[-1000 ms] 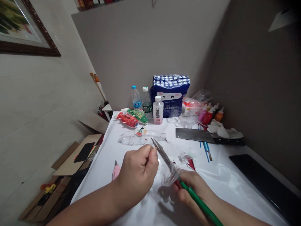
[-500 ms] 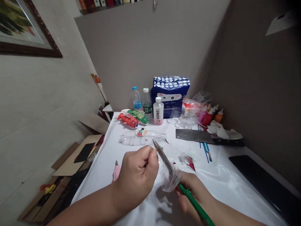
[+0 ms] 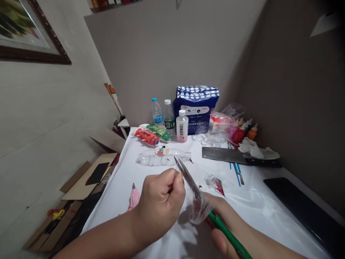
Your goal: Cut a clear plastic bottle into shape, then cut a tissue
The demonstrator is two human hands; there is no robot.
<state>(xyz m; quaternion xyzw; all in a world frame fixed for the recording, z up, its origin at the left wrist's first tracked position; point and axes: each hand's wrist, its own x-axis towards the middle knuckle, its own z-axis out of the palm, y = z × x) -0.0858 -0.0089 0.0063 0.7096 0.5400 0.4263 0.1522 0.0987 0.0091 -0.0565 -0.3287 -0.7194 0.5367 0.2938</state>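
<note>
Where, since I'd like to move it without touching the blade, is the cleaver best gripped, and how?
Probably by the black handle, coming from the right and near side: the cleaver lies flat, handle to the right and blade to the left. Crumpled white tissue overlaps the handle's far side in view, so that is perhaps best cleared first.

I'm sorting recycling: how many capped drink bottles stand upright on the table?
3: the blue-capped bottle at left, the green-labelled bottle right of it, and the white-labelled bottle before the blue bag. More could be hidden behind the bag.
</note>
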